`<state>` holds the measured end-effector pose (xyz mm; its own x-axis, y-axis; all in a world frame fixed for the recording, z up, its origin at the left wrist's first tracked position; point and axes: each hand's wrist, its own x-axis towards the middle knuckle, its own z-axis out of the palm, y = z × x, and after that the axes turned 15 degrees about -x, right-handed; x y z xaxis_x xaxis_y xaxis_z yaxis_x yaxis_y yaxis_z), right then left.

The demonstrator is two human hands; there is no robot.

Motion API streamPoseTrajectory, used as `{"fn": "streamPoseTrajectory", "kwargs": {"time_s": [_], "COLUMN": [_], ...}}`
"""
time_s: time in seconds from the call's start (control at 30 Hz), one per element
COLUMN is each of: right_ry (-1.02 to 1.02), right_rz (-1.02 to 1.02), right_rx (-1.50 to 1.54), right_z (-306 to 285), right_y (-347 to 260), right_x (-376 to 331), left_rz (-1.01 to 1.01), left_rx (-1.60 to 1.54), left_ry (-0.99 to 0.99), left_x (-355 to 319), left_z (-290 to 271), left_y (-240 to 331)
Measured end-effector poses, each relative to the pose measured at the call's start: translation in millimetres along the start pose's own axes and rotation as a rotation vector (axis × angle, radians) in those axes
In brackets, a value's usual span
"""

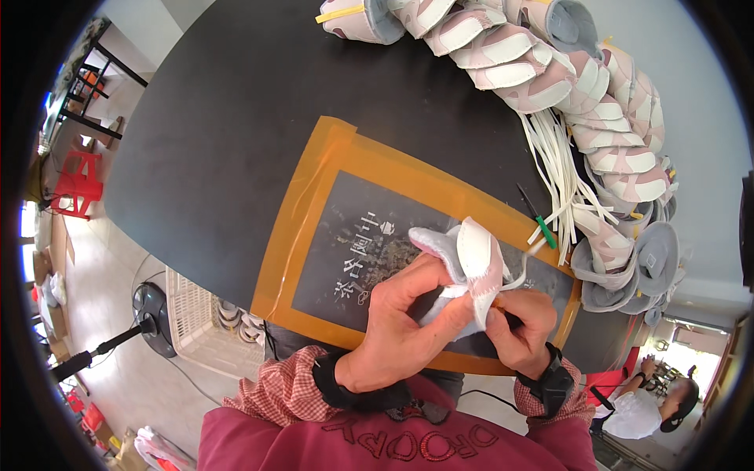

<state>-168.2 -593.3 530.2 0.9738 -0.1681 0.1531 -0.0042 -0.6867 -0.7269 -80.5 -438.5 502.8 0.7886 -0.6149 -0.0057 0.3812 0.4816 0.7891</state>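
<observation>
My left hand (pixel 408 322) grips a shoe upper (pixel 479 255) in white and dusty pink with a grey soft lining, holding it above the table mat. Against the upper's right edge, my right hand (pixel 522 326) is closed in a pinch; its fingers hide what they hold. A thin white lace (pixel 525 271) loops beside these fingertips. Just beyond lies a small tool with a green handle (pixel 544 231) and a dark thin shaft. A bundle of white laces (pixel 554 173) spreads past it, under the rows of uppers.
Stacked shoe uppers (pixel 542 74) curve along the table's far and right side. Orange tape (pixel 294 228) frames a dark mat (pixel 338 235) on the black table (pixel 212 133). A cream plastic basket (pixel 204 330), a fan (pixel 153 322) and a red stool (pixel 78 184) stand left; another person (pixel 640 404) is at right.
</observation>
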Motion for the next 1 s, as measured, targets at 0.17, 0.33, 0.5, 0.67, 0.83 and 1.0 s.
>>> {"fn": "streamPoseTrajectory", "kwargs": {"time_s": [0.17, 0.33, 0.5, 0.67, 0.83, 1.0], "right_ry": [-0.042, -0.099, -0.307, -0.222, -0.141, -0.17], "right_rz": [0.035, 0.051, 0.577, 0.38, 0.141, 0.234], "right_rx": [0.018, 0.116, 0.873, 0.438, 0.217, 0.375], "right_z": [-0.1, -5.6, -9.0, -1.1, 2.1, -2.0], "right_y": [3.8, -0.4, -4.9, -11.4, -11.3, -10.2], "right_x": [-2.3, -4.8, -8.3, -5.6, 4.9, 3.4], "left_rz": [-0.077, 0.044, 0.09, 0.056, 0.121, 0.107], "left_rx": [0.065, 0.091, 0.148, 0.151, 0.158, 0.15], "left_ry": [-0.03, -0.031, 0.003, 0.052, 0.08, 0.072], "left_x": [0.7, -3.7, -6.8, -10.2, -10.5, -7.2], "left_z": [-0.4, 0.5, 0.3, 4.7, 8.2, 10.2], "left_y": [10.7, 5.8, 3.3, 1.8, -2.3, -0.2]}}
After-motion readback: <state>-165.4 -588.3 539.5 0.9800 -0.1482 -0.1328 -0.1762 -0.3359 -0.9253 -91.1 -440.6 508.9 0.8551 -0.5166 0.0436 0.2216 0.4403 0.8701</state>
